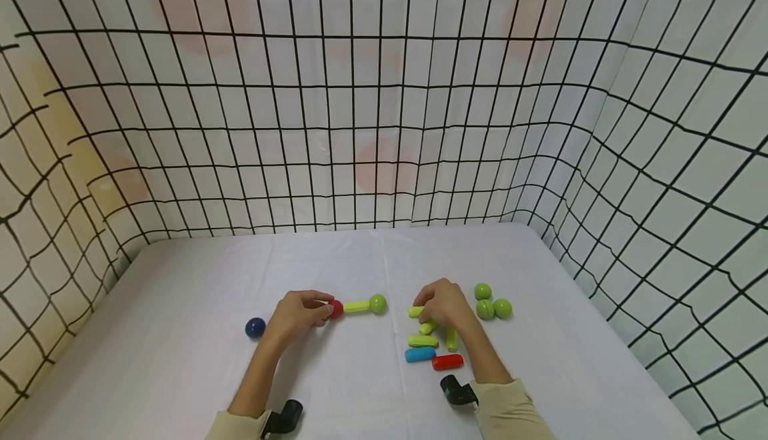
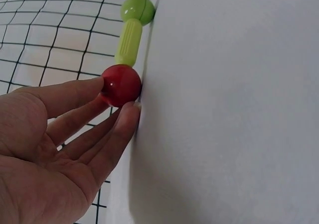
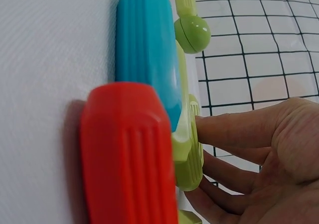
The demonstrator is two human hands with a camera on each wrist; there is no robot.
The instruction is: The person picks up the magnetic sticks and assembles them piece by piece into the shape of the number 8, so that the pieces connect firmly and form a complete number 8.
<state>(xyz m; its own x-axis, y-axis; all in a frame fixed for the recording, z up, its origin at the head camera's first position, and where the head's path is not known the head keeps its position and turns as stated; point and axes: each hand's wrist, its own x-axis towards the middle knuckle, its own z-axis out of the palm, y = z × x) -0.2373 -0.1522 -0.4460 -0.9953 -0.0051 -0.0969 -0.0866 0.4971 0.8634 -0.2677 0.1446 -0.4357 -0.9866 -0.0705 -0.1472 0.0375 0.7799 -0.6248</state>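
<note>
My left hand (image 1: 298, 313) pinches a red ball (image 2: 121, 85) between thumb and fingertips. A lime-green grooved rod (image 1: 357, 307) runs from that ball to a green ball (image 1: 377, 303) at its other end. To the left of this hand sits a dark blue ball (image 1: 255, 327). My right hand (image 1: 447, 301) reaches down over several lime rods, its thumb and fingers curled about one lime rod (image 1: 415, 311). Parts of the rods beneath are hidden by the hand. Nearer me lie another lime rod (image 1: 423, 341), a blue rod (image 1: 420, 355) and a red rod (image 1: 447, 362).
Three green balls (image 1: 485, 309) are grouped right of my right hand. A white cloth (image 1: 348, 387) covers the table. Black netting (image 1: 366, 127) rises along the back and both sides. Each wrist carries a black camera mount (image 1: 285, 417).
</note>
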